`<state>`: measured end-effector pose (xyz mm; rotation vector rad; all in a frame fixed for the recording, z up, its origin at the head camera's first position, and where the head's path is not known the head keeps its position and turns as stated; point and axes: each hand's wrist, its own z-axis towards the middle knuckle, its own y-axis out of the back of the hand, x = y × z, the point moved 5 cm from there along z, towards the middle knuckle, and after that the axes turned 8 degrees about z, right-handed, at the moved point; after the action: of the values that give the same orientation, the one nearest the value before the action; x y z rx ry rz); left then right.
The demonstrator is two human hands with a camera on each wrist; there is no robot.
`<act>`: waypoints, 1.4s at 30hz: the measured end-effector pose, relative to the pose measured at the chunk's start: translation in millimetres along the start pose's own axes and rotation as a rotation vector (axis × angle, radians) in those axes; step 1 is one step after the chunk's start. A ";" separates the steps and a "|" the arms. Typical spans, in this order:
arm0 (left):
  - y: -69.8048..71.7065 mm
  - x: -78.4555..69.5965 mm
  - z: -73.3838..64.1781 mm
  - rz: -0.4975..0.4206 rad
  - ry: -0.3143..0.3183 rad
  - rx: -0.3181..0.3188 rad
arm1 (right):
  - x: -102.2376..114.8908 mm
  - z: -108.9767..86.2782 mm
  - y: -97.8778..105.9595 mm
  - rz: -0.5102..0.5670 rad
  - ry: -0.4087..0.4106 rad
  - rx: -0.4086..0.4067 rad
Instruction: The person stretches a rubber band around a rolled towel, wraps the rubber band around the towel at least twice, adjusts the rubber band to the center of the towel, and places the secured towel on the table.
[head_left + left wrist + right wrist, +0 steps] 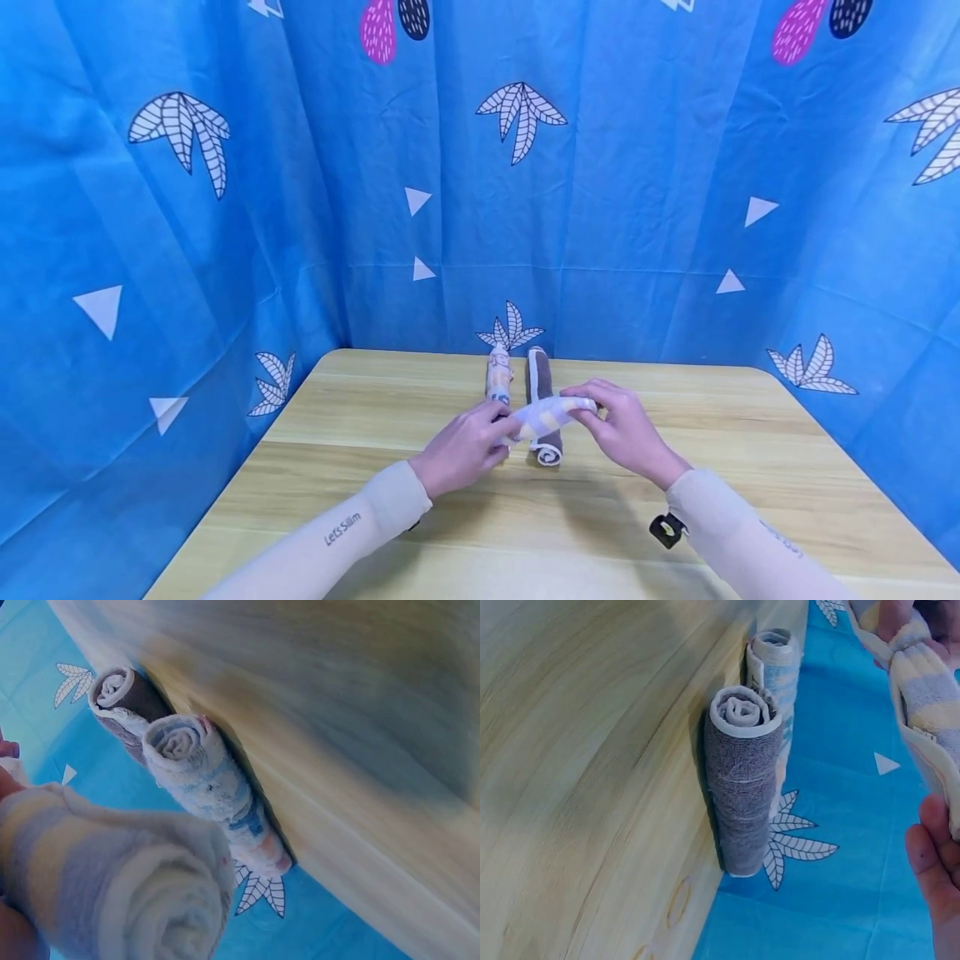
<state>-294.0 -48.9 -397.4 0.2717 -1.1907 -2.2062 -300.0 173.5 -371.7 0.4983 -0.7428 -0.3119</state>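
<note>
Both hands hold a rolled towel with lavender and pale yellow stripes [546,417] above the table. My left hand [465,446] grips its left part, and in the right wrist view the striped towel [934,701] looks squeezed narrow beside those fingers. At the other end, my right hand [626,429] pinches the roll between thumb and fingers. Behind the hands lie two more rolled towels side by side: a grey-brown one with white edging [542,379] and a pale one with a coloured pattern [498,375]. The left wrist view shows the striped roll's spiral end close up.
The rolls lie on a light wooden table [360,408]. Blue curtains with leaf and triangle prints [480,208] stand around its back and sides. Thin yellowish rings [679,901] show on the tabletop near the grey-brown roll.
</note>
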 end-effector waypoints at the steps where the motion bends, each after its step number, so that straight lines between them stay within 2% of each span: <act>1: -0.2 0.1 -0.3 0.002 -0.004 0.002 | 0.0 -0.1 -0.2 0.004 -0.007 0.003; 4: -2.6 1.6 -1.7 -0.015 0.005 0.032 | -0.4 -0.6 -0.3 0.013 -0.035 0.024; 5: -3.6 2.7 -2.1 -0.044 0.025 0.056 | -0.8 -0.8 -0.2 0.021 -0.048 0.037; 9: -8.0 10.8 -4.3 -0.295 0.199 0.170 | -2.8 -0.6 2.1 0.062 -0.116 0.092; 12: -9.5 18.0 -4.9 -0.513 0.343 0.198 | -2.3 0.1 5.7 0.088 -0.145 0.114; 15: -12.1 23.9 -4.9 -0.658 0.420 0.187 | 1.9 1.3 7.0 0.067 -0.095 0.136; 19: -16.7 29.5 -6.0 -0.787 0.490 0.173 | 10.8 0.9 4.8 -0.031 0.043 0.174; 22: -18.9 31.0 -6.2 -0.866 0.513 0.174 | 14.6 0.6 3.8 -0.095 0.113 0.170; 25: -18.8 28.9 -5.8 -0.917 0.512 0.188 | 15.7 1.9 3.9 -0.129 0.150 0.137; 27: -17.3 25.9 -5.4 -0.915 0.507 0.196 | 15.8 2.8 3.9 -0.139 0.162 0.108; 29: -15.3 22.7 -4.6 -0.864 0.486 0.191 | 15.7 3.5 3.3 -0.138 0.170 0.084; 31: -12.8 20.2 -4.0 -0.747 0.450 0.172 | 15.4 4.2 2.3 -0.127 0.177 0.068; 34: -8.9 16.8 -3.7 -0.517 0.367 0.130 | 15.7 4.8 0.9 -0.104 0.183 0.052; 36: -7.6 15.0 -4.3 -0.399 0.311 0.101 | 15.9 5.0 0.2 -0.096 0.181 0.046; 38: -6.6 13.0 -4.9 -0.345 0.265 0.083 | 15.7 5.4 0.3 -0.098 0.165 0.036; 42: -4.7 10.7 -5.6 -0.306 0.215 0.069 | 14.4 6.5 1.2 -0.114 0.125 0.022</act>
<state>-301.9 -57.2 -403.2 0.7443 -1.1683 -2.3220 -294.5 166.2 -358.9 0.5767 -0.5980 -0.3756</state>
